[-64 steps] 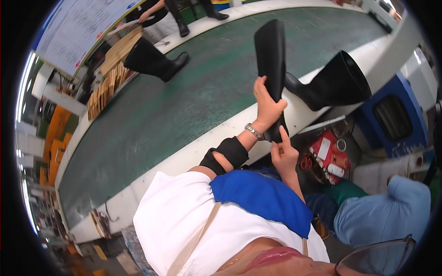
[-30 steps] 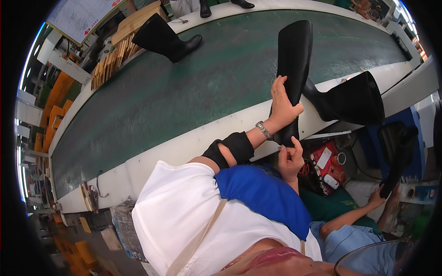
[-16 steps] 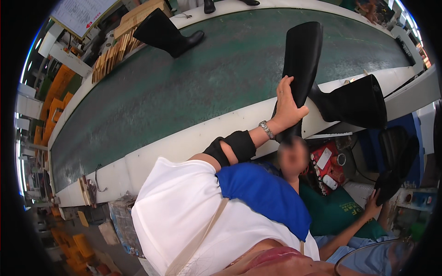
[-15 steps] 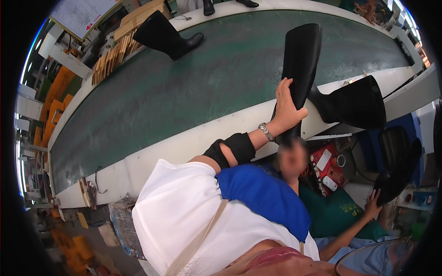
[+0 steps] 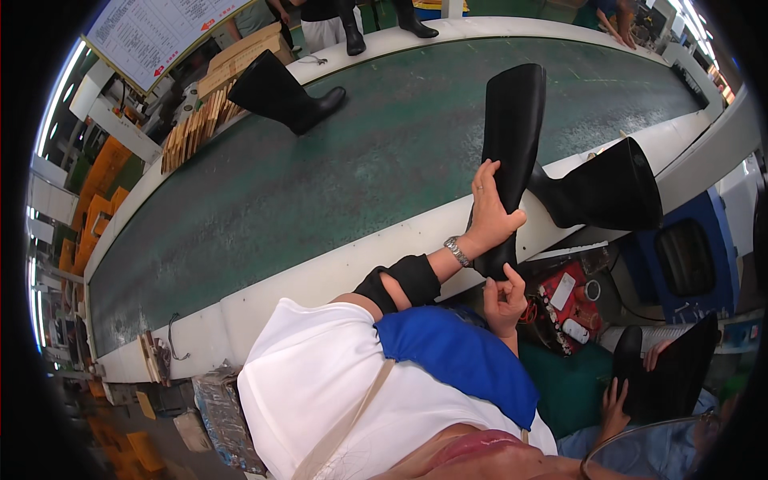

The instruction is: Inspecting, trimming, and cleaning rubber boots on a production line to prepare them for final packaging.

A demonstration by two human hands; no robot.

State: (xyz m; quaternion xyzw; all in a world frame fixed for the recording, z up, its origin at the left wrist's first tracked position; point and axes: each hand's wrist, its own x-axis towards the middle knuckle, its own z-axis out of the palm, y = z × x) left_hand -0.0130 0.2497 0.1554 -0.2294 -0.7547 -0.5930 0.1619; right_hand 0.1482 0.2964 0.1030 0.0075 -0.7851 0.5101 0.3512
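Observation:
I hold a tall black boot (image 5: 512, 120) up over the near edge of the green conveyor belt (image 5: 320, 184), its shaft pointing away from me. My left hand (image 5: 490, 210), with a wristwatch and a black arm sleeve, is wrapped around the shaft at mid-height. My right hand (image 5: 504, 298) pinches the boot's lower end just below it. A second black boot (image 5: 604, 188) lies on its side on the white belt rim right beside the held one.
A third black boot (image 5: 280, 90) lies at the belt's far side by stacked wooden pieces (image 5: 196, 128). A red tray (image 5: 570, 298) of small items sits below the belt. At lower right a co-worker's hands hold another black boot (image 5: 668, 374). People stand at the far end.
The boot stays in both my hands, nearly still. The co-worker at lower right has brought their black boot down lower.

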